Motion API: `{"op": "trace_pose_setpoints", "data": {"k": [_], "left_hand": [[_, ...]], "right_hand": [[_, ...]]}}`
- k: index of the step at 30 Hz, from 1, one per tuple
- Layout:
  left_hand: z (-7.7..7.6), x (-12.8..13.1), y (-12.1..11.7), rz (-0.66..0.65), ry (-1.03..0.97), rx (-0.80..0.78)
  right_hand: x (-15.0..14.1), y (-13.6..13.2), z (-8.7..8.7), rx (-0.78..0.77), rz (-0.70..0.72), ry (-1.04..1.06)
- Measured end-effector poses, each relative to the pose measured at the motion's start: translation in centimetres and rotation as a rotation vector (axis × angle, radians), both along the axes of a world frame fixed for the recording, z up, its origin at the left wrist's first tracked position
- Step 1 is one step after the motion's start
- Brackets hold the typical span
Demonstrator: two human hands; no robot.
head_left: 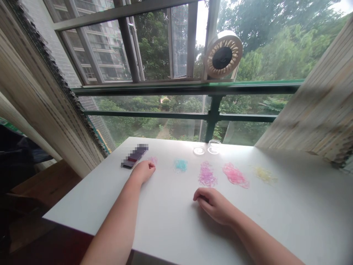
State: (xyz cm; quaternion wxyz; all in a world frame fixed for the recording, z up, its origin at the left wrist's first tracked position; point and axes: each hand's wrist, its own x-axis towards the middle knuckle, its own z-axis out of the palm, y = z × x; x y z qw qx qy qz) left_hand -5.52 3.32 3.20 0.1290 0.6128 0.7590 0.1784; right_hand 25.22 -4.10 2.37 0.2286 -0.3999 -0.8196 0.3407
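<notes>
White tabletop [162,217], left grip [143,171] curled beside pale-pink loops [153,160], right grip [214,206] curled near purple loops [207,174], both contents unclear.

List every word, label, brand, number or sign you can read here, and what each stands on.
None can be read.
Phone: partly pixelated, no legible text.
Fan: any mark on its dark centre is too small.
Green item, far left: pale marks, too blurred.
Coloured piles and clear tub: no lettering shows.
</notes>
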Motion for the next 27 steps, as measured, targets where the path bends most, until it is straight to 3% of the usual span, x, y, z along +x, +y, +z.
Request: {"op": "trace_pose_setpoints", "data": {"k": [8, 18, 22, 27], "left_hand": [[0.3, -0.4, -0.2, 0.078, -0.020, -0.041], [0.5, -0.7, -0.9, 0.003, -0.038, -0.094], [0.8, 0.8, -1.2, -0.120, -0.060, -0.029], [0.5, 6.1, -2.3, -0.385, -0.204, 0.057]], "right_hand": [[0.0, 0.0, -0.1, 0.002, -0.009, -0.002], [-0.1, 0.0, -0.6, 0.017, -0.040, 0.015], [-0.1, 0.0, -0.8, 0.011, -0.051, 0.009], [-0.1, 0.2, -1.3, 0.029, -0.077, 0.037]]}}
